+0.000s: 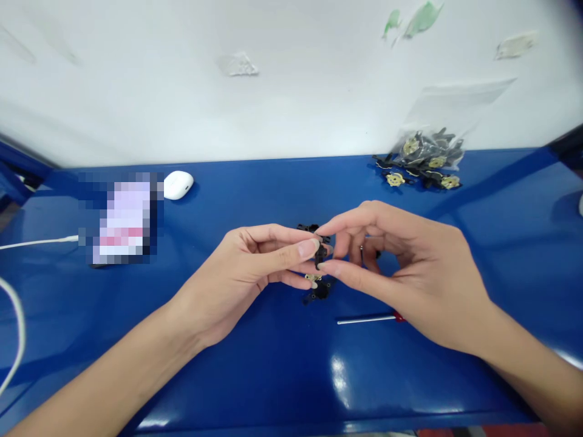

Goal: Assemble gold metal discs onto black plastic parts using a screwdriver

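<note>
Between my two hands is a small black part [321, 254], partly covered by fingers. My left hand [255, 258] pinches it from the left with thumb and fingers. From the right, my right hand [410, 273] grips its edges between thumb and index finger. Just below the fingertips, a black and gold piece [321, 290] shows on the table. Behind the fingers more black pieces [308, 228] are partly hidden. A screwdriver [367, 320] lies under my right hand, its metal shaft pointing left and its red handle mostly covered.
A clear plastic bag [437, 142] of black and gold parts leans on the white wall, with several loose parts [395, 179] before it. To the left on the blue table [255, 376] are a blurred-out phone [125, 221], a white case [178, 184] and a white cable [18, 328].
</note>
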A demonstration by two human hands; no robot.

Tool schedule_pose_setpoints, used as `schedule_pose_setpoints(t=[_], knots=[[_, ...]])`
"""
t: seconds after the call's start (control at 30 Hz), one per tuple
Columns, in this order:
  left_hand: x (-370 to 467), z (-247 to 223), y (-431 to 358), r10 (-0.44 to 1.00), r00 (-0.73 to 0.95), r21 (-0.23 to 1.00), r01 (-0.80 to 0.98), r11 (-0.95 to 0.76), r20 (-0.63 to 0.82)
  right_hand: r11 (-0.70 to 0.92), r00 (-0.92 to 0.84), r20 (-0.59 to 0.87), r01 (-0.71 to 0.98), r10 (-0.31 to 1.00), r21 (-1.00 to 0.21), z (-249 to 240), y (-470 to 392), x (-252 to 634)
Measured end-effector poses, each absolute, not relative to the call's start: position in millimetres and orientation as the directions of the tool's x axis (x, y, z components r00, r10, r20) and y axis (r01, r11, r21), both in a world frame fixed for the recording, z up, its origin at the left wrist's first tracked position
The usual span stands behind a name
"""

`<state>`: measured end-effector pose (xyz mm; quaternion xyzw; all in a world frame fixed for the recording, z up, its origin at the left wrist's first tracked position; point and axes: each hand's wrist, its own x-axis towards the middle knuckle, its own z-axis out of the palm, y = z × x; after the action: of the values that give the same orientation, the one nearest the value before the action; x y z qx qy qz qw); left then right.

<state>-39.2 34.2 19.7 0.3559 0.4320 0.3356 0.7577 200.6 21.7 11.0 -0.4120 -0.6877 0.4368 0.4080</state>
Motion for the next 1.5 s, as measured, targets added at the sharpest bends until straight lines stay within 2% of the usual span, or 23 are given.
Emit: schedule_pose_setpoints(t=[0.23, 0.43, 0.73, 0.93, 1.17, 1.5], knots=[[-38.4, 20.9, 34.1, 0.803, 0.397, 0.814, -0.194, 0.547, -0.444, 0.398, -0.341, 0.298, 0.278, 0.892, -0.874, 9.9, 20.8, 199.1], [-37.9, 19.1, 33.8, 0.794, 0.440, 0.828, -0.174, 0.534, -0.419, 0.407, -0.328, 0.305, 0.311, 0.894, -0.859, 11.6, 17.7, 200.9], [-38.1, 21.8, 33.1, 0.814, 0.406, 0.871, -0.078, 0.484, -0.416, 0.542, -0.348, 0.422, 0.425, 0.837, -0.724, 9.5, 20.8, 200.5], [-38.8, 19.3, 33.4, 0.789, 0.441, 0.844, -0.117, 0.524, -0.428, 0.592, -0.355, 0.475, 0.437, 0.805, -0.677, 8.8, 19.6, 200.7], [-38.2, 18.8, 33.2, 0.763, 0.477, 0.810, -0.160, 0.564, -0.436, 0.567, -0.355, 0.445, 0.438, 0.822, -0.698, 8.2, 19.1, 202.3], [-38.2, 16.5, 32.0, 0.751, 0.516, 0.782, -0.222, 0.582, -0.412, 0.468, -0.307, 0.368, 0.392, 0.878, -0.792, 10.6, 18.6, 201.2]])
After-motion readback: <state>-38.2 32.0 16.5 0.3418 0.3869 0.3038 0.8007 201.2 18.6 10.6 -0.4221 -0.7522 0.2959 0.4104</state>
